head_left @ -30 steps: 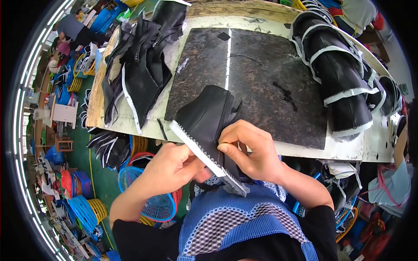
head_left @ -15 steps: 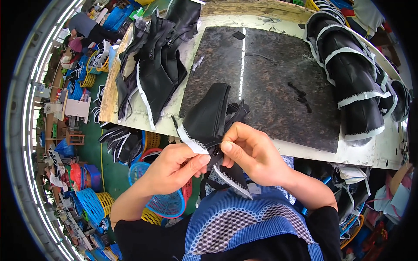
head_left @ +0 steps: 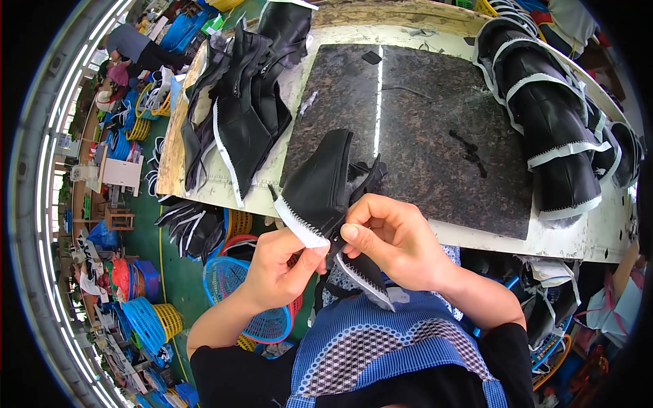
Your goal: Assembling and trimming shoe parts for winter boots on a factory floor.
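Note:
Between my hands, over the table's near edge, is a black boot upper point(head_left: 315, 178) with a white zigzag-stitched lower edge. My left hand point(head_left: 282, 267) pinches the end of that white edge between thumb and fingers. Close beside it, my right hand point(head_left: 392, 239) has thumb and forefinger pressed together on the upper's dark edge, near what looks like a zipper. The exact spot under the fingertips is partly hidden. Another flap of the upper, with a white stitched edge point(head_left: 364, 280), hangs below my hands against the blue apron point(head_left: 381, 340).
A dark mottled board point(head_left: 415, 136) lies on the white table point(head_left: 578, 245), with black scraps point(head_left: 469, 153) on it. Black uppers point(head_left: 248, 129) are piled at left; nested stitched boot uppers point(head_left: 554, 122) line the right. Blue baskets point(head_left: 269, 319) stand below left.
My left hand and forearm have shifted slightly right, and the upper has tilted a little. Both hands keep their pinch.

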`<state>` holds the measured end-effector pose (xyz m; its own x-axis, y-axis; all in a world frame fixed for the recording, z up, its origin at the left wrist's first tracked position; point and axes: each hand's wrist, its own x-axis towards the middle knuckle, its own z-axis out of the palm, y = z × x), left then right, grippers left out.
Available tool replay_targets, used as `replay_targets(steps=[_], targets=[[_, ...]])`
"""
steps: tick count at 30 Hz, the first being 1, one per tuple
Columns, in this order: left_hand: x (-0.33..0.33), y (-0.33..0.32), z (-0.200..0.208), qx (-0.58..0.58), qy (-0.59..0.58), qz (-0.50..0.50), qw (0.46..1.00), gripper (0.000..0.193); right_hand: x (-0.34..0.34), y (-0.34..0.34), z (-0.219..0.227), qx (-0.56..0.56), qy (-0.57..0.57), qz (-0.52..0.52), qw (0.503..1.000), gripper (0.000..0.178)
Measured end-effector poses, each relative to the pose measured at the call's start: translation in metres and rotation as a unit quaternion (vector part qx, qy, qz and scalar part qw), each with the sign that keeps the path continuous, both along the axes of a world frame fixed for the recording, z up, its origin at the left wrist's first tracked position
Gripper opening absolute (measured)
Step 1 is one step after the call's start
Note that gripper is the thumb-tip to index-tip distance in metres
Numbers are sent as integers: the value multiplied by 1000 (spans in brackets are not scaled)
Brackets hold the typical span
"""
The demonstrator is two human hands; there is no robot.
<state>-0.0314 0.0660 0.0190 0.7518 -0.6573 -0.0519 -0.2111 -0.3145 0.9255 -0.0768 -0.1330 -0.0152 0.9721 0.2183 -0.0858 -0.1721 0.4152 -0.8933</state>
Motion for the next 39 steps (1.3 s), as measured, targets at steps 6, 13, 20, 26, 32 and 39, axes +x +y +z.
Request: replay_targets(steps=[6, 13, 20, 26, 32, 39], targets=[[2, 0, -2, -28, -27, -20, 999, 13, -1, 0, 2, -39, -3, -3, 999, 13], [-1, 6, -15, -31, -74, -24, 997, 12, -3, 2, 6, -102, -36, -32, 994, 14], [-5, 4, -21, -75, -23, 12, 997, 13, -3, 5, 0, -81, -51, -67, 993, 16], [-5, 2, -22, -102, 14, 15, 995, 16, -2, 4, 2, -64, -28, -44, 997, 12], [-4, 3, -24, -112, 4, -2, 994, 17, -2, 5, 0, -19, -20, -47, 998, 14], [-6, 0, -18, -14, -110, 22, 994, 10, -1, 4, -8, 20, -30, -11, 999, 11]])
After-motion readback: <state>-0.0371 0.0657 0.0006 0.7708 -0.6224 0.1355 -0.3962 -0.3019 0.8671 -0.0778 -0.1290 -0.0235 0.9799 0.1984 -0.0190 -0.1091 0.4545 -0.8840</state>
